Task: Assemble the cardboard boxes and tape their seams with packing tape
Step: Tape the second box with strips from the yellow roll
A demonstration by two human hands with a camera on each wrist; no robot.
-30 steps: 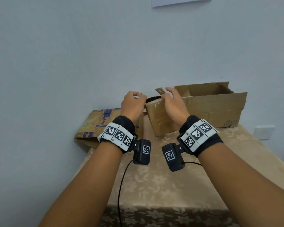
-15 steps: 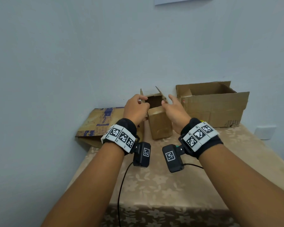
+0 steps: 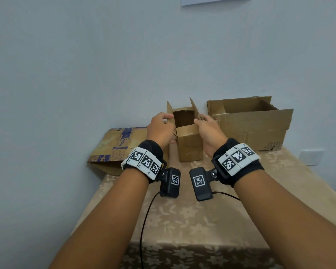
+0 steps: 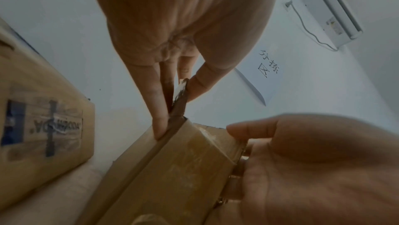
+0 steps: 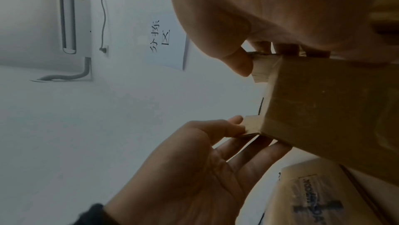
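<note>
Within the last second the small cardboard box (image 3: 189, 141) went from a skewed, half-flat sleeve to squared and upright on the table (image 3: 182, 214), top flaps open; its seams probably come next. The left hand (image 3: 159, 129) pinches the left flap between thumb and fingers; the right hand (image 3: 209, 130) pinches the right flap, palms facing inward

Cloth-covered table (image 3: 182, 216) bears small box (image 3: 189, 144), open carton (image 3: 250, 127), seemingly flattened carton (image 3: 114, 146).
</note>
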